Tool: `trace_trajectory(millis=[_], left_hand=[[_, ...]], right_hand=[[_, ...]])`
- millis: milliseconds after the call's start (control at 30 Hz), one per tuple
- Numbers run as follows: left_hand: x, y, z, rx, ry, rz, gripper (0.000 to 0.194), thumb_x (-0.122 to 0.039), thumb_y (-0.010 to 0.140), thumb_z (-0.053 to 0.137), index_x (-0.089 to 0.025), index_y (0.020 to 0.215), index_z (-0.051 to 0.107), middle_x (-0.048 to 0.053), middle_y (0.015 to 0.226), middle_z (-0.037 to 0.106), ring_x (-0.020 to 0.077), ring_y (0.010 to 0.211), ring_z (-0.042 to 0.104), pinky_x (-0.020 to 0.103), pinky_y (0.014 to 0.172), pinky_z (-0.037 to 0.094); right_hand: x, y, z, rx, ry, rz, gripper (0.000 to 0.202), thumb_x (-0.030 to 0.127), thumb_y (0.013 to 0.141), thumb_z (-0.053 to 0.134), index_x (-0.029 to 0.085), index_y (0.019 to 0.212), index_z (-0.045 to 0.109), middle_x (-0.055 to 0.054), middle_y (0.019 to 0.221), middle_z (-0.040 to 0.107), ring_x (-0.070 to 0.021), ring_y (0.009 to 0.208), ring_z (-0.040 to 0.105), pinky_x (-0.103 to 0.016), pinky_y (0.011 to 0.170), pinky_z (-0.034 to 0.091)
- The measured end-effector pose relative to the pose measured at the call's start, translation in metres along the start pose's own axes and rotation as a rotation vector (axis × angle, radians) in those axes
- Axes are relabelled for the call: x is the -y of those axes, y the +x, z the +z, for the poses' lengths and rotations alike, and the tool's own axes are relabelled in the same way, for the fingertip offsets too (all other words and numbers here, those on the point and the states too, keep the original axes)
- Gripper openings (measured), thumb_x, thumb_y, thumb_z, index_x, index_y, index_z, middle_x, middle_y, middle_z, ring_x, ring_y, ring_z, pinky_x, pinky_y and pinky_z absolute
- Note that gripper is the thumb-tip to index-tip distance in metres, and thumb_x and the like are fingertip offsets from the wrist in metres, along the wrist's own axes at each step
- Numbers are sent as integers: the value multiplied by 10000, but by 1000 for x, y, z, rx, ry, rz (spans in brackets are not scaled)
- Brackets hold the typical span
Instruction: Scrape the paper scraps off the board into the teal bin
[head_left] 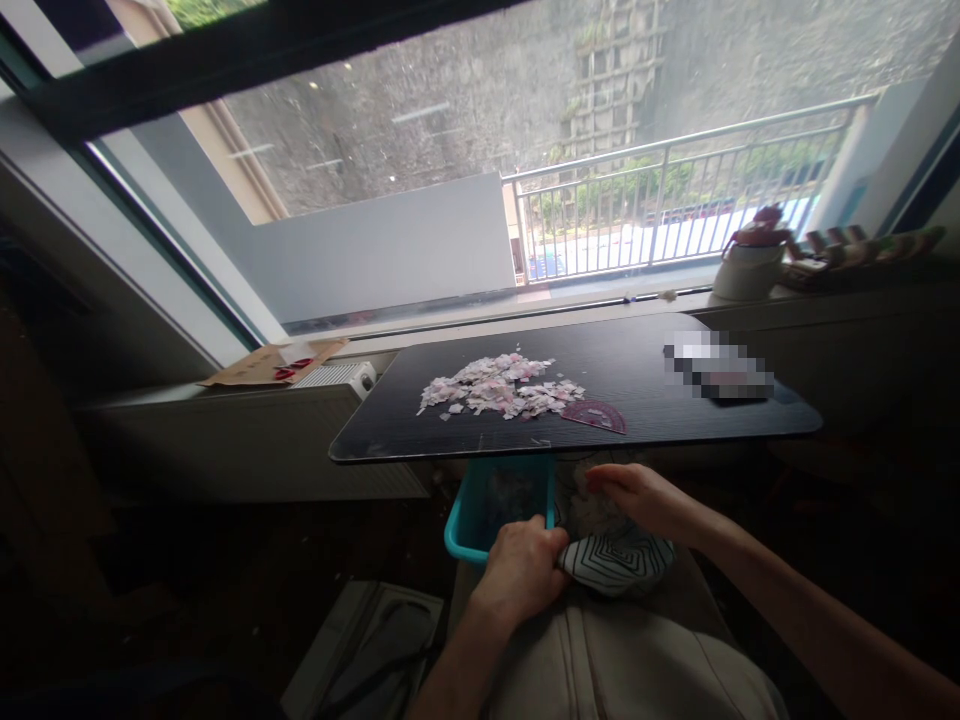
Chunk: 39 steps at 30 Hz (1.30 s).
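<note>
My left hand (525,562) is closed in a fist at the near right corner of a teal plastic bin (459,515), gripping the pulled-in left corner of a white cloth bag with black angular lines (622,562). Its fingertips are hidden. Above the bag hovers my right hand (643,492), fingers stretched to the left, with nothing clearly visible in them. Pale, blurred material lies in shadow beneath it. Inside the bin are some dim, light pieces. A heap of small pink and white paper scraps (499,385) covers the middle of the black tabletop (390,425).
A pink protractor (596,416) touches the heap's right side. Farther right lies a pixelated object (716,365). On the sill left are a brown paper envelope (259,368) and a red item (292,368); a white jug-like container (748,265) stands right. The tabletop's front edge overhangs the bin.
</note>
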<state>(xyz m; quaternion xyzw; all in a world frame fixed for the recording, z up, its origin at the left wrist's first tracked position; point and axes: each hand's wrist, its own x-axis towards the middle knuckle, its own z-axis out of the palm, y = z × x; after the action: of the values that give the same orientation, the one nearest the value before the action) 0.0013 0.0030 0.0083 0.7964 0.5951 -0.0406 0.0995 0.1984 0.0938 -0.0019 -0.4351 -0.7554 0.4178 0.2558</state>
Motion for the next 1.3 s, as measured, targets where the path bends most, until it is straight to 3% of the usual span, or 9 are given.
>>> trace_trajectory(millis=[100, 233, 367, 567, 767, 867, 1000, 1167, 1300], left_hand=[[-2, -1, 0, -8, -6, 0, 206, -351, 789, 510, -232, 884, 648, 63, 861, 595, 249, 790, 611, 312, 655, 449], [-7, -3, 1, -10, -10, 2, 195, -306, 762, 524, -223, 890, 646, 66, 878, 601, 247, 779, 612, 320, 664, 445], [-9, -6, 2, -9, -6, -9, 166, -252, 757, 512, -206, 860, 634, 72, 853, 601, 247, 775, 606, 326, 665, 439], [-6, -7, 2, -22, -11, -6, 160, -283, 752, 534, -210, 860, 628, 63, 846, 597, 237, 780, 591, 304, 643, 427], [-6, -6, 4, -28, -26, -15, 153, -288, 758, 520, -221, 839, 631, 52, 821, 585, 225, 753, 585, 299, 632, 416], [-6, -7, 5, -27, -33, -21, 150, -279, 757, 522, -223, 839, 634, 47, 816, 582, 215, 749, 584, 289, 633, 411], [-5, -6, 5, -30, -31, -24, 155, -291, 766, 521, -228, 845, 639, 47, 820, 582, 212, 746, 584, 285, 626, 407], [-3, -6, 3, -29, -39, -37, 138, -295, 784, 519, -234, 833, 633, 38, 823, 583, 203, 748, 586, 278, 629, 400], [2, -11, -3, -39, -57, -90, 131, -314, 803, 524, -236, 823, 626, 32, 843, 590, 198, 760, 588, 274, 638, 396]], right_hand=[[1, 1, -1, -29, -37, -20, 299, 235, 810, 459, 184, 969, 707, -59, 1001, 719, -225, 957, 644, -355, 875, 479], [38, 16, 11, 10, 67, -55, 358, 303, 880, 379, 168, 1094, 631, -70, 953, 713, -172, 756, 667, -275, 630, 517], [87, 45, 41, 182, -421, -264, 333, 201, 870, 377, 188, 1048, 658, -56, 923, 717, -165, 799, 654, -251, 687, 470], [107, 74, 69, 263, -566, -329, 379, 150, 759, 505, 192, 1101, 665, -109, 1002, 711, -246, 904, 653, -304, 750, 453], [96, 65, 20, 130, -453, -355, 325, 189, 803, 466, 197, 1032, 696, -64, 958, 723, -194, 861, 657, -245, 726, 455], [72, 69, -23, 7, -351, -295, 286, 258, 790, 519, 176, 993, 703, -46, 888, 726, -174, 786, 652, -228, 670, 459], [37, 75, -70, -131, -495, -122, 306, 288, 800, 500, 157, 989, 704, -57, 833, 716, -190, 769, 644, -259, 680, 452], [26, 77, -78, -85, -704, -47, 470, 427, 763, 576, 121, 1110, 657, -131, 1012, 671, -252, 927, 617, -291, 761, 442], [32, 80, -68, -23, -727, -71, 382, 353, 778, 563, 143, 1080, 667, -121, 1053, 648, -234, 956, 599, -272, 794, 420]])
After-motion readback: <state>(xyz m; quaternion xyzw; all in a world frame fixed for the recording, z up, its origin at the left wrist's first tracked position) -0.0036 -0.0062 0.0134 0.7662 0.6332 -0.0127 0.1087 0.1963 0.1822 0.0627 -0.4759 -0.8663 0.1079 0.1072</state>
